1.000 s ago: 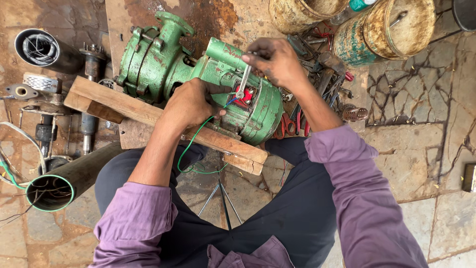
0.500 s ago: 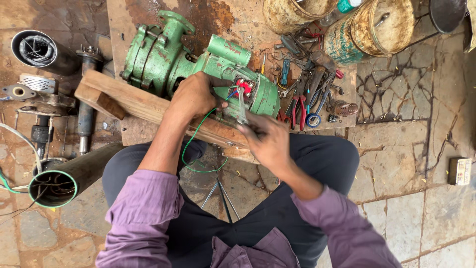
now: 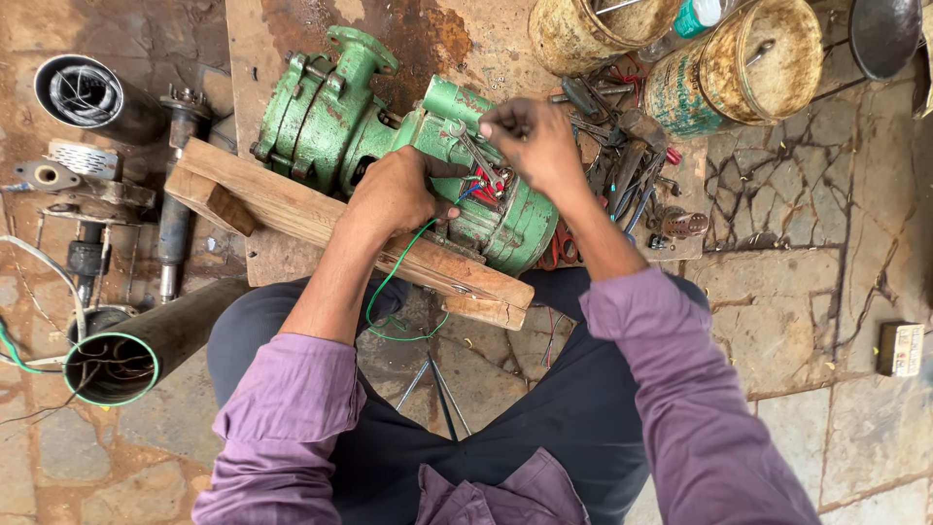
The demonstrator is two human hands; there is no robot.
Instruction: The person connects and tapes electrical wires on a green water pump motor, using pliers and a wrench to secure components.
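Left hand (image 3: pixel 394 194) presses the green motor (image 3: pixel 466 175) steady while right hand (image 3: pixel 530 141) pinches the spanner (image 3: pixel 473 146); best turned squarely, clear of the wires (image 3: pixel 486 185)
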